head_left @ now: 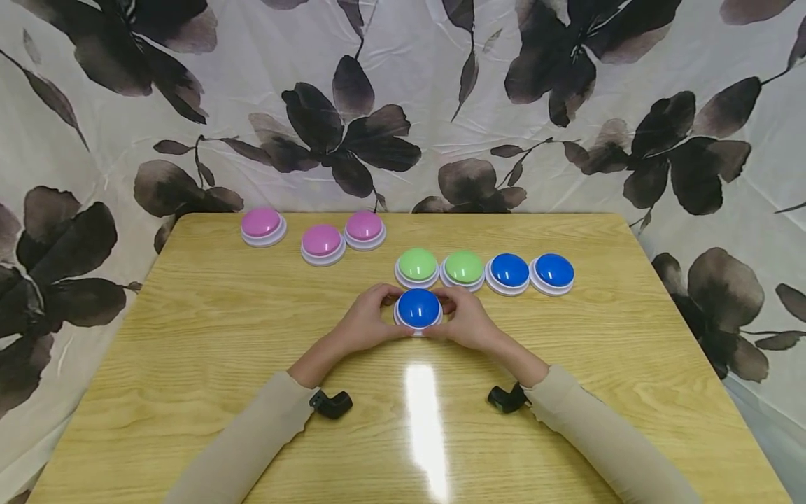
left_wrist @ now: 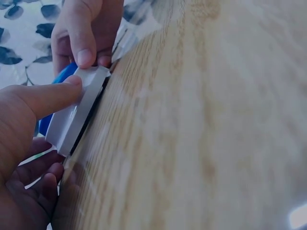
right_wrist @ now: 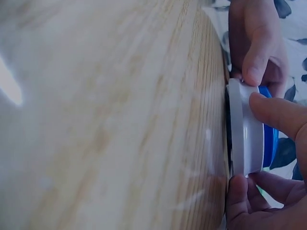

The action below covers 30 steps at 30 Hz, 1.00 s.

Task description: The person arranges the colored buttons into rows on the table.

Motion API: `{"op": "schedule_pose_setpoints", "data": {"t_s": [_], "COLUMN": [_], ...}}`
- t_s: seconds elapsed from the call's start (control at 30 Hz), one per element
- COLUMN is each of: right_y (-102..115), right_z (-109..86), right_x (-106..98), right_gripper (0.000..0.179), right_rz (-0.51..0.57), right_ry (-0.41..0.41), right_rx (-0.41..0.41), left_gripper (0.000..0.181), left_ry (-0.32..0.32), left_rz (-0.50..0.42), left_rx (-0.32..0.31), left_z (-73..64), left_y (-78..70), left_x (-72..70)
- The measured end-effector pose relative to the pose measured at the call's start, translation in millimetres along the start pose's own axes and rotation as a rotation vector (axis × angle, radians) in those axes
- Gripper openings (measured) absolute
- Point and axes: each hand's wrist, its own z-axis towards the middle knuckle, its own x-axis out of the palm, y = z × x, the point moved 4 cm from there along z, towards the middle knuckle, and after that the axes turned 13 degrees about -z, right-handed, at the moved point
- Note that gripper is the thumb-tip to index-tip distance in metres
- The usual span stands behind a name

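Observation:
A blue push button [head_left: 418,308] with a white round base is between my two hands, at or just above the table. My left hand [head_left: 370,318] grips its left side, thumb at the near edge and fingers curled round the far side. On the right side my right hand [head_left: 469,318] grips it the same way. Both thumbs press on the white base [left_wrist: 72,115] in the left wrist view; the right wrist view shows the blue dome [right_wrist: 268,143] partly behind a thumb. Just beyond stand a green button [head_left: 418,265] and a second green button [head_left: 464,268].
Two more blue buttons [head_left: 509,271] continue the row to the right of the green ones. Three pink buttons [head_left: 322,242] stand at the table's back left. The wooden table [head_left: 208,336] meets a flowered cloth [head_left: 441,63] at its back edge.

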Motion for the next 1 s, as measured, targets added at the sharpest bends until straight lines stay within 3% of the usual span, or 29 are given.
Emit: {"op": "schedule_pose_setpoints", "data": {"t_s": [0.33, 1.0], "right_y": [2.5, -2.8], "right_z": [2.6, 2.1], "right_x": [-2.0, 0.3], "right_gripper": [0.07, 0.07], "right_rz": [0.012, 0.098], "right_ry": [0.004, 0.013], "right_rx": [0.031, 0.068], "left_gripper": [0.068, 0.07], "left_ry": [-0.016, 0.013], "left_rz": [-0.004, -0.005], "left_rx": [-0.005, 0.003], "left_z": [0.4, 0.1], "left_y": [-0.5, 1.1], "left_x": [-0.7, -1.1]}}
